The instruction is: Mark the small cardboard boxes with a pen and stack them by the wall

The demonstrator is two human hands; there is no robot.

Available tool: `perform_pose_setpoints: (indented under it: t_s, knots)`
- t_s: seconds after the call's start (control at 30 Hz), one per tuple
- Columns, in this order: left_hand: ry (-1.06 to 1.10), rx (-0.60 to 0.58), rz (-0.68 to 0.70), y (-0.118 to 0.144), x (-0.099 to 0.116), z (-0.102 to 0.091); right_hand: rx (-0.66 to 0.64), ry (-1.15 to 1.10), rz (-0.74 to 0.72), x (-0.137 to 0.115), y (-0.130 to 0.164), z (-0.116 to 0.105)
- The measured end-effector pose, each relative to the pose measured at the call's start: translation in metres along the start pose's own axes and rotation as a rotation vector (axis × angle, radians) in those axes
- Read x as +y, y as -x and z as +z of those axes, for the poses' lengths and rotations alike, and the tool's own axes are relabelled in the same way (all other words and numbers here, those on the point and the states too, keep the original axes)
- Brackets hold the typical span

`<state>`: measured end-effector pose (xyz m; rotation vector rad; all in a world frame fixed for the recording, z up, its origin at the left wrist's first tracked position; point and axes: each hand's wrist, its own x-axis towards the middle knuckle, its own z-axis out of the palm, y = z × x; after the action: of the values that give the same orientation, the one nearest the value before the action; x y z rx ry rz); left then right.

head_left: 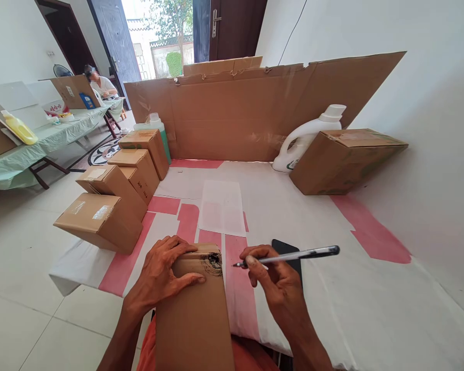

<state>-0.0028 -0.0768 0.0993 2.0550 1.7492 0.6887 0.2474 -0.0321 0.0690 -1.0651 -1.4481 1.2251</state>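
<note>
A brown cardboard box (195, 319) rests in front of me, at the near edge of the table. Black pen scribbles (214, 262) cover its far right corner. My left hand (166, 273) grips the box's far left end, thumb on the top face and fingers over the far edge. Between the thumb and fingers of my right hand (272, 273) is a pen (299, 255) with a clear barrel. Its tip points left, just right of the scribbles and apart from the box. Behind the right hand lies a black phone (284, 247), partly covered.
Several cardboard boxes (112, 219) line the table's left side, with a green-liquid bottle (162, 134) behind them. A white sheet (222, 208) lies mid-table. A large cardboard panel (224, 116), a white jug (313, 131) and another box (351, 159) stand behind. A person (104, 85) sits far left.
</note>
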Motion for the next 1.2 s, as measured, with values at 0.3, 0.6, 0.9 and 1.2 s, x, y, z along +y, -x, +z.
perform_pose_setpoints:
  t_s: [0.3, 0.6, 0.9, 1.2]
  knots:
    - [-0.021, 0.02, 0.006, -0.001, -0.002, 0.0, -0.022, 0.826, 0.364, 0.062, -0.053, -0.021]
    - [-0.057, 0.014, 0.049, -0.007, 0.001, 0.003, -0.002, 1.034, 0.453, 0.069, -0.048, -0.014]
    - [-0.069, 0.01, 0.124, -0.013, -0.001, 0.008, 0.32, 1.051, 0.653, 0.075, 0.014, -0.051]
    - [-0.059, 0.015, 0.081, -0.008, -0.003, 0.007, 0.356, 0.357, 0.499, 0.09, 0.029, -0.067]
